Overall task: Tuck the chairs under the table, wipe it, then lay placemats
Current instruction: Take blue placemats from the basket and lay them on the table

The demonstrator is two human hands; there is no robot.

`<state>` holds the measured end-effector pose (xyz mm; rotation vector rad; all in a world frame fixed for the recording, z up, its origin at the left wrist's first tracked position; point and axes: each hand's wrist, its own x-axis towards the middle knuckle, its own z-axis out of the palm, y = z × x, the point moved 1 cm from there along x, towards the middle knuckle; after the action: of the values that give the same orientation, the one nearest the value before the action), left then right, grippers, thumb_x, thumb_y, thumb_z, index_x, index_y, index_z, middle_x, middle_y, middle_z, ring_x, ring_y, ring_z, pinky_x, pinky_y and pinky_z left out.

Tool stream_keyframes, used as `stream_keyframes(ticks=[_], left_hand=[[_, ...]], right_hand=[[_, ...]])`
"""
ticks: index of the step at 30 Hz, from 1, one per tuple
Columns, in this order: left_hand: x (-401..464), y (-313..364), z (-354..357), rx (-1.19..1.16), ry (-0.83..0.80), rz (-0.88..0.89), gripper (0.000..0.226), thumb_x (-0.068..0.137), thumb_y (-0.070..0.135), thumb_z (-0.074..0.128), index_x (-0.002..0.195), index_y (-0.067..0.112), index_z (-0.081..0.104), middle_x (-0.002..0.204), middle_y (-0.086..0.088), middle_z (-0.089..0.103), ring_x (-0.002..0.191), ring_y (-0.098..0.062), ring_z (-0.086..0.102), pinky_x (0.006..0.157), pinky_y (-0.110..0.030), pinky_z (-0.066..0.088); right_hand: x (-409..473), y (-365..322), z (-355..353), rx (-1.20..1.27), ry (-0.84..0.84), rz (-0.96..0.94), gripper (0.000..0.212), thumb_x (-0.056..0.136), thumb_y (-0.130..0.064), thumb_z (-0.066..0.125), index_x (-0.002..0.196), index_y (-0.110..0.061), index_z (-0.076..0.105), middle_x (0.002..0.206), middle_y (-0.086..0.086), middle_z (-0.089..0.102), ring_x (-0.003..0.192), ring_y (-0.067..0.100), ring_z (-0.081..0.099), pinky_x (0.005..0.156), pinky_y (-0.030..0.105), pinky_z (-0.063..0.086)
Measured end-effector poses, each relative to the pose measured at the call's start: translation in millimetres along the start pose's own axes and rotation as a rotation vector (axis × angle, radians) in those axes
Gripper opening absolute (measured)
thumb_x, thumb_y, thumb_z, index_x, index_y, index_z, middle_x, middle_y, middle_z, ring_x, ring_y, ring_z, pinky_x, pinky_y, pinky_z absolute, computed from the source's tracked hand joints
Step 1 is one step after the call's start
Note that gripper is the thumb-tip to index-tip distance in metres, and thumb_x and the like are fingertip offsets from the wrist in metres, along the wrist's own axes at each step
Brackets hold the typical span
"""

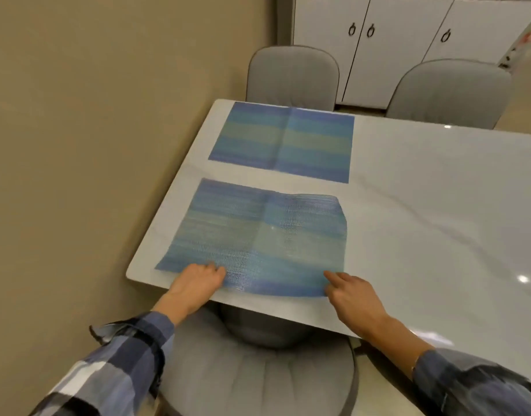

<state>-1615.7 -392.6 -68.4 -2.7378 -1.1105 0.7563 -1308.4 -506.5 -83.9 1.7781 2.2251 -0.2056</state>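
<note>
Two blue-green striped placemats lie on the white table (423, 205). The far placemat (283, 141) lies flat near the far left corner. The near placemat (255, 238) sits by the near edge, its far right corner lifted and curled. My left hand (195, 283) grips the near placemat's near left edge. My right hand (351, 291) pinches its near right corner. A grey chair (258, 376) is tucked under the near edge below my arms. Two more grey chairs (291, 75) (450, 91) stand at the far edge.
A beige wall (93, 145) runs along the table's left side. White cabinets (408, 34) with ring handles stand behind the far chairs.
</note>
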Motion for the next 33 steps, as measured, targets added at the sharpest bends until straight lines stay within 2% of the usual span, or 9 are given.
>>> stream_keyframes(ticks=[2,4,8,10,12,14,19,25,33], left_hand=[[-4.2,3.9,14.4,-0.045,-0.122,-0.083,0.038,0.082,-0.003,0.058,0.117,0.011,0.054,0.111,-0.011,0.061,0.096,-0.031,0.067,0.074,-0.040,0.051],[-3.4,6.5,15.7,-0.065,-0.147,-0.104,0.039,0.082,-0.002,0.056,0.119,0.011,0.052,0.113,-0.011,0.060,0.098,-0.030,0.065,0.075,-0.039,0.050],[3.7,11.9,10.3,-0.211,-0.046,-0.108,0.032,0.087,0.012,0.051,0.119,0.014,0.049,0.111,-0.011,0.062,0.098,-0.031,0.062,0.074,-0.041,0.052],[9.9,18.1,14.0,-0.347,0.063,-0.085,0.046,0.095,0.029,0.050,0.137,0.014,0.041,0.141,-0.013,0.049,0.126,-0.033,0.051,0.093,-0.047,0.051],[15.5,27.0,20.2,-0.413,0.029,-0.028,0.068,0.100,0.046,0.041,0.157,0.019,0.015,0.165,-0.007,0.011,0.151,-0.028,0.015,0.117,-0.051,0.027],[19.8,37.5,32.6,-0.415,-0.060,-0.020,0.075,0.101,0.055,0.031,0.157,0.023,-0.007,0.165,0.001,-0.012,0.152,-0.021,-0.008,0.122,-0.050,0.009],[19.5,44.4,51.5,-0.412,-0.104,-0.045,0.080,0.099,0.061,0.028,0.155,0.025,-0.017,0.160,0.006,-0.026,0.150,-0.018,-0.018,0.120,-0.052,0.004],[20.7,46.7,43.8,-0.428,-0.161,-0.078,0.082,0.100,0.058,0.034,0.156,0.024,-0.016,0.161,0.005,-0.025,0.151,-0.021,-0.016,0.120,-0.054,0.009],[15.0,58.8,35.3,-0.453,-0.219,-0.114,0.083,0.100,0.052,0.041,0.157,0.023,-0.012,0.163,0.003,-0.021,0.152,-0.025,-0.010,0.119,-0.056,0.018]], right_hand=[[-1.3,-19.0,12.5,-0.018,-0.088,-0.016,0.019,0.080,-0.009,0.069,0.099,-0.011,0.074,0.114,0.012,0.062,0.091,0.031,0.062,0.075,0.040,0.055],[-1.2,-27.8,18.5,-0.033,-0.110,-0.023,0.026,0.087,-0.015,0.062,0.111,-0.011,0.071,0.122,0.012,0.056,0.101,0.032,0.058,0.088,0.040,0.050],[-3.1,-30.3,19.5,0.041,-0.036,0.067,0.061,0.090,-0.062,0.039,0.096,-0.013,0.075,0.108,0.010,0.062,0.094,0.029,0.059,0.088,0.041,0.047],[0.2,-29.8,19.5,0.093,0.038,0.124,0.077,0.087,-0.074,0.031,0.093,-0.010,0.074,0.107,0.013,0.064,0.094,0.031,0.060,0.088,0.043,0.048],[5.7,-29.9,20.7,0.136,0.029,0.170,0.077,0.088,-0.072,0.031,0.120,-0.010,0.064,0.133,0.017,0.055,0.114,0.036,0.056,0.097,0.048,0.046],[7.4,-30.4,28.7,0.142,-0.018,0.182,0.077,0.090,-0.068,0.035,0.145,-0.014,0.042,0.155,0.018,0.034,0.136,0.039,0.041,0.108,0.053,0.038],[-4.8,-29.7,46.0,0.162,-0.131,0.176,0.082,0.096,-0.063,0.036,0.158,-0.021,-0.001,0.164,0.013,-0.008,0.151,0.035,0.000,0.120,0.050,0.009],[-2.2,-31.8,38.2,0.241,-0.116,0.189,0.069,0.101,-0.055,0.031,0.157,-0.022,0.006,0.165,0.011,-0.003,0.151,0.032,0.003,0.120,0.049,0.011],[-7.1,-30.7,37.9,0.209,-0.106,0.163,0.077,0.092,-0.020,0.058,0.155,-0.015,0.013,0.163,0.019,0.003,0.148,0.038,0.011,0.119,0.050,0.019]])
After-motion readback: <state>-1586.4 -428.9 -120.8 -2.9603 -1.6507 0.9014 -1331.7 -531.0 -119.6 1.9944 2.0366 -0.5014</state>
